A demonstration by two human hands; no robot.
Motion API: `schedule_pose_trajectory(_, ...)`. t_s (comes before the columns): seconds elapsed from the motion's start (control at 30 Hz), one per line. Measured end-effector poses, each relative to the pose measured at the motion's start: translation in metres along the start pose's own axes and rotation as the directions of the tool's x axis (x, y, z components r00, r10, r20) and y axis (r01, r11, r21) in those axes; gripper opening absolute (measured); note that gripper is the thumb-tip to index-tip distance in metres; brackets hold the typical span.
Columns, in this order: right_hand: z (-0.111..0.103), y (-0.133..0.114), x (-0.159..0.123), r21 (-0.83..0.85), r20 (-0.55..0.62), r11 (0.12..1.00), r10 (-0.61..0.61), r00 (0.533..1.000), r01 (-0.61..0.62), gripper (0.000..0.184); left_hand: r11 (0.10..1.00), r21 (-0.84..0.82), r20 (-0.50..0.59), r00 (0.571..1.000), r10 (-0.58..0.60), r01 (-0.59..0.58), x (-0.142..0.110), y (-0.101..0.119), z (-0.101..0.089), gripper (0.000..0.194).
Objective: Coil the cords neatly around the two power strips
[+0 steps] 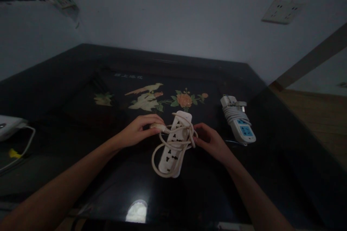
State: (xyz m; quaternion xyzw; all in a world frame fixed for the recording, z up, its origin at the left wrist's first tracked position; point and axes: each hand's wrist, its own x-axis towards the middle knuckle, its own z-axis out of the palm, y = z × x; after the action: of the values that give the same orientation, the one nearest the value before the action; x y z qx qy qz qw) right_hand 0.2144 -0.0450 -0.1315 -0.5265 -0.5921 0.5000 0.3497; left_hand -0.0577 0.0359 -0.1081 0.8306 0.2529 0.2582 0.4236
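A white power strip (168, 159) lies on the dark glossy table, its far end tipped a little to the right. Loose loops of its cream cord (155, 166) cross over the sockets and stick out on both sides. At the strip's left, my left hand (138, 127) is closed on the cord's plug (160, 127), between thumb and fingers. My right hand (210, 140) pinches the bundled cord at the right edge of the strip, with thumb and forefinger close together.
To the right lies a second power strip (245, 130) with blue sockets, grey cord wound round it. A white device (10, 127) with a cable stands at the left edge beside a yellow piece (14, 153). Wall sockets (282, 11) are on the walls behind the table (173, 63).
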Motion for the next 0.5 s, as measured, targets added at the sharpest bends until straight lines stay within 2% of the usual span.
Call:
schedule_pose_trajectory(0.27, 0.001, -0.002, -0.001, -0.159, -0.026, 0.986, -0.057, 0.998, 0.052, 0.027, 0.999, -0.016, -0.033, 0.998, 0.047, -0.047, -0.003, -0.001, 0.017, 0.019)
schedule_pose_trajectory(0.5, 0.005, -0.006, -0.001, -0.255, -0.044, 0.965, -0.070, 0.997, 0.056, 0.027, 0.985, 0.098, -0.072, 0.986, 0.150, -0.143, -0.004, 0.004, 0.023, 0.018)
